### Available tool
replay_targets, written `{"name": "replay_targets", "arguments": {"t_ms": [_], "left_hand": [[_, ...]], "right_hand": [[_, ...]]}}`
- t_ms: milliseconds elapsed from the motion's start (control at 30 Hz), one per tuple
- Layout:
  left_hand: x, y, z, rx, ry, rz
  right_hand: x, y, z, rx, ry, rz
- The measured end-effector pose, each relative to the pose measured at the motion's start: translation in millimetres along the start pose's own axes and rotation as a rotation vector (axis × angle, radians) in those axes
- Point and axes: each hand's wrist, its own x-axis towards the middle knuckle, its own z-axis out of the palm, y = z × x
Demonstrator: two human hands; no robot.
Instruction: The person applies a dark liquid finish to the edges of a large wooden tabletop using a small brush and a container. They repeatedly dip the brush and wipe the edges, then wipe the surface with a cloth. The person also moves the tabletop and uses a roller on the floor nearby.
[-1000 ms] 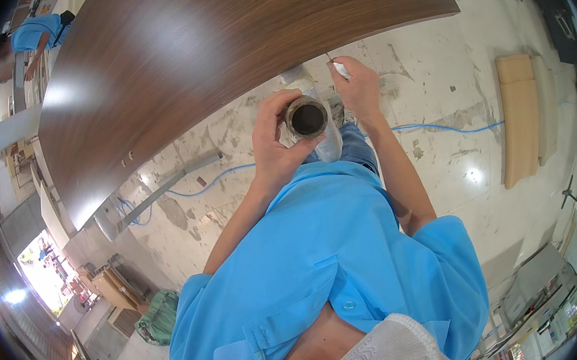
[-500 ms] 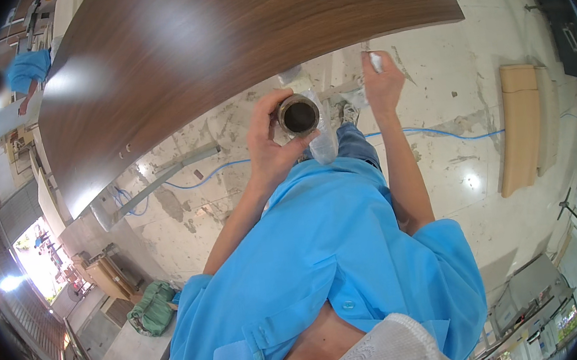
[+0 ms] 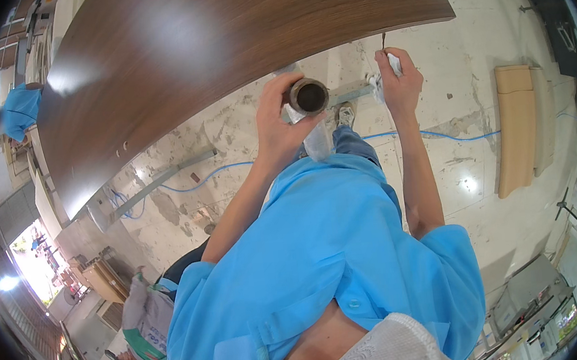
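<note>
My left hand (image 3: 281, 121) is wrapped round a round, open-topped container (image 3: 309, 97), its inside dark and its rim brownish. Clear plastic (image 3: 317, 142) hangs below it. To the right, my right hand (image 3: 401, 84) is closed on a thin dark stick-like tool (image 3: 384, 41), whose tip reaches the near edge of a large brown wood-grain panel (image 3: 252, 24). Crumpled white cloth or tissue (image 3: 395, 65) is in the same hand, with more hanging by the fingers. I cannot tell the tool's exact kind.
A blue hose (image 3: 451, 136) runs across the stained floor. Tan boards (image 3: 516, 130) lie at the right, a metal bar (image 3: 163, 181) at the left. One person in blue (image 3: 22, 108) is at the far left; another in grey and green (image 3: 142, 319) is at the lower left.
My right hand has moved right, and the thin tool now shows at the panel's edge. My left hand has shifted slightly up and right with the container. A person in grey and green now shows lower left.
</note>
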Motion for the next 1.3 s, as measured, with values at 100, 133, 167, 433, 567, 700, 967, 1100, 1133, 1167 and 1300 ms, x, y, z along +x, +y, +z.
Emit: {"name": "replay_targets", "arguments": {"t_ms": [100, 133, 167, 433, 567, 700, 967, 1100, 1133, 1167, 1300], "left_hand": [[9.9, -0.8, 9.6, 0.090, 0.012, 0.054], [12.9, -0.2, 13.0, 0.108, 0.016, 0.074], [15.7, 0.7, 16.1, 0.116, 0.015, 0.101], [26.9, 10.7, 36.6, 0.139, -0.018, 0.195], [27.8, 11.9, 45.4, 0.127, -0.062, 0.232], [27.8, 10.7, 52.1, 0.106, -0.092, 0.265], [27.9, 10.0, 57.0, 0.103, -0.078, 0.269], [27.3, 8.7, 57.4, 0.089, -0.086, 0.259], [27.1, 7.9, 57.6, 0.093, -0.089, 0.258], [26.8, 7.1, 57.6, 0.098, -0.092, 0.259], [25.1, 3.0, 58.3, 0.142, -0.088, 0.265]], "right_hand": [[-17.1, -44.0, -26.0, -0.024, -0.159, -0.192], [-22.0, -59.6, -35.4, -0.049, -0.218, -0.245], [-24.9, -73.2, -44.5, -0.089, -0.273, -0.298], [-31.5, -118.9, -86.9, -0.546, -0.456, -0.538], [-30.2, -121.7, -88.1, -0.615, -0.473, -0.651], [-27.5, -122.4, -86.1, -0.654, -0.494, -0.707], [-27.8, -120.3, -89.5, -0.547, -0.557, -0.645], [-28.3, -119.1, -93.3, -0.480, -0.566, -0.589], [-28.3, -117.7, -94.2, -0.469, -0.567, -0.578], [-28.4, -115.8, -95.1, -0.464, -0.579, -0.558], [-31.5, -101.7, -97.0, -0.444, -0.636, -0.446]]}}
